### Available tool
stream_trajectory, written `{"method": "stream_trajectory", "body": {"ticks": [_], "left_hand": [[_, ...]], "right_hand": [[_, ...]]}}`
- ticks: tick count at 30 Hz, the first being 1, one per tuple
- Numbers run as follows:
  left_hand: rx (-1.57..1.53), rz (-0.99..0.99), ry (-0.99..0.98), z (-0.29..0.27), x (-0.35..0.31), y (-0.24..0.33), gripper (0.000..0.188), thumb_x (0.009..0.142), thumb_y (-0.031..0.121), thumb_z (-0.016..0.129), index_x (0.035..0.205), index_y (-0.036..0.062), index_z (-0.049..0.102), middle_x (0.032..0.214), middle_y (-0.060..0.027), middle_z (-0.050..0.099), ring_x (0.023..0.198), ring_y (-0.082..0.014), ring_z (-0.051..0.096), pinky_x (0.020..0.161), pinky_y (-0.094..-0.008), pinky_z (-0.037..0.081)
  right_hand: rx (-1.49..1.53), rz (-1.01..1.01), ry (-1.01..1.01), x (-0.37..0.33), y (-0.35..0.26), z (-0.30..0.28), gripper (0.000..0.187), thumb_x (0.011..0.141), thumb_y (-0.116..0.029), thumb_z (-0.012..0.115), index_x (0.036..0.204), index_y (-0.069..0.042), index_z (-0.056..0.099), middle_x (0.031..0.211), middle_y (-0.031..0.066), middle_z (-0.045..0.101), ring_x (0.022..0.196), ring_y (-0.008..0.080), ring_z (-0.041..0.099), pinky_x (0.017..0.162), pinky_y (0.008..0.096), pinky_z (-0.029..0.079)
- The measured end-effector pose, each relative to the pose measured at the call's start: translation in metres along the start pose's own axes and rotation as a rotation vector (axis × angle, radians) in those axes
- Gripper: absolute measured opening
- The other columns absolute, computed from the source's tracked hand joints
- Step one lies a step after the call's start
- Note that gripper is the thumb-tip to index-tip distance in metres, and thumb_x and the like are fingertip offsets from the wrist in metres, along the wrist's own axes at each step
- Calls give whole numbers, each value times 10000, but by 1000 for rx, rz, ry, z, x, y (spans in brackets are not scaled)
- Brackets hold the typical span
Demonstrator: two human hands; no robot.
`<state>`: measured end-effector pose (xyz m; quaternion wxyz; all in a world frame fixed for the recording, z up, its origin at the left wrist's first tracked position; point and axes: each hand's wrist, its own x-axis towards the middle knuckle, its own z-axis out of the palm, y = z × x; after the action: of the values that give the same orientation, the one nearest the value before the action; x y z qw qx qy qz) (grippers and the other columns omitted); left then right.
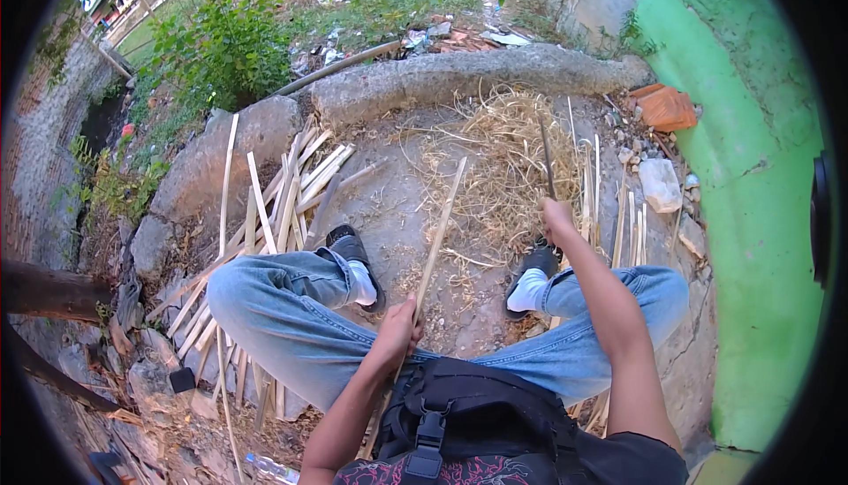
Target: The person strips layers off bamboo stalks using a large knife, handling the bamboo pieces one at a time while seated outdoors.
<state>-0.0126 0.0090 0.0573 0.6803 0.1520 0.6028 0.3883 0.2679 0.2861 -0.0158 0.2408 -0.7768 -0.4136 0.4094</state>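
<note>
My left hand [402, 326] is closed around a long, pale bamboo strip [442, 224] at my lap. The strip slants up and away between my knees, and its lower end runs back past my forearm. Out to the right, above my right foot, my right hand [556, 218] grips a knife [546, 154] with a long, narrow, dark blade pointing away from me. The blade is apart from the strip. Beyond and beneath it spreads a heap of curly, straw-coloured shavings [495, 154]. A pile of split bamboo strips [287, 198] lies beyond my left knee.
More strips [632, 229] lie beside my right knee, near a whitish rock [660, 186] and an orange plastic bag [667, 109]. A green wall [751, 246] closes the right side. A low stone ledge [459, 74] crosses the far side, with a leafy bush [225, 48] behind.
</note>
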Motion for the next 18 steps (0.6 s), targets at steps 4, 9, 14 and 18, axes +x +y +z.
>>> {"method": "stream_trajectory", "body": {"ticks": [4,9,14,18], "left_hand": [[146,73,13,0,0,1,511,992,445,285,614,118,392,459,7,361,339,-90,307,308,-250,230],[326,272,142,1,10,-16,535,995,428,306,616,73,434,491,-1,388,408,-97,357,383,-277,292],[572,525,322,13,-6,-11,498,994,352,345,762,-48,528,561,-197,490,513,-356,510,523,-470,358],[607,534,278,23,-24,-8,465,992,332,362,784,-42,546,588,-228,509,537,-387,516,536,-466,376]], "right_hand": [[-148,-600,-130,-90,-38,15,203,723,-177,626,647,7,587,516,93,548,438,190,520,447,363,410],[-568,-890,-370,-182,-54,22,230,738,-231,608,696,-10,654,649,177,627,646,329,638,623,420,507],[-790,-987,-392,-169,-54,22,194,720,-229,613,696,-41,655,691,160,643,686,332,644,656,426,518],[-668,-640,-39,-34,-8,8,193,701,-201,598,749,-32,677,695,176,647,640,331,632,614,408,505]]}}
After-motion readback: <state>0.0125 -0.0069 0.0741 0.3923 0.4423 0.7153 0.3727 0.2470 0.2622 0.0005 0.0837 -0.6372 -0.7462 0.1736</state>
